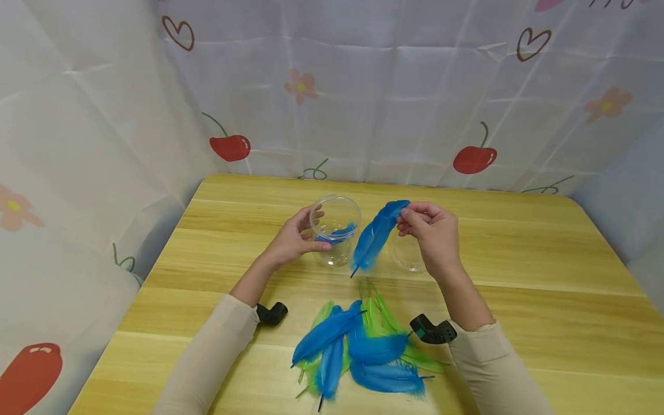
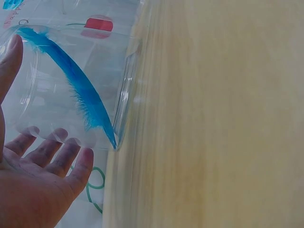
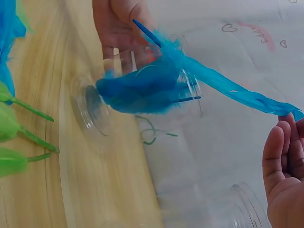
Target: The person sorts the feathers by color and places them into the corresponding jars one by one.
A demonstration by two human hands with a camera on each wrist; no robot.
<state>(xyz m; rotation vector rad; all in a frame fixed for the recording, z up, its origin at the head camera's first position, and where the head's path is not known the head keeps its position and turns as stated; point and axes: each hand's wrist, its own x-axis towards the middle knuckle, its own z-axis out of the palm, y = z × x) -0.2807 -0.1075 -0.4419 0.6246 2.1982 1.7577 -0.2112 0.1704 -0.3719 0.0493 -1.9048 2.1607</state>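
Note:
My left hand grips a clear plastic jar around its side, thumb in front and fingers behind. The jar stands on the table with its round mouth up. Inside it leans a blue feather, its quill end down at the base in the left wrist view. Just right of the jar, my right hand pinches another blue feather by its soft tip. That feather's bare quill points down and left, outside the jar.
Nearer the table's front lies a loose pile of blue feathers and green feathers. A clear round plastic piece sits partly behind my right hand. A printed curtain hangs behind the wooden table.

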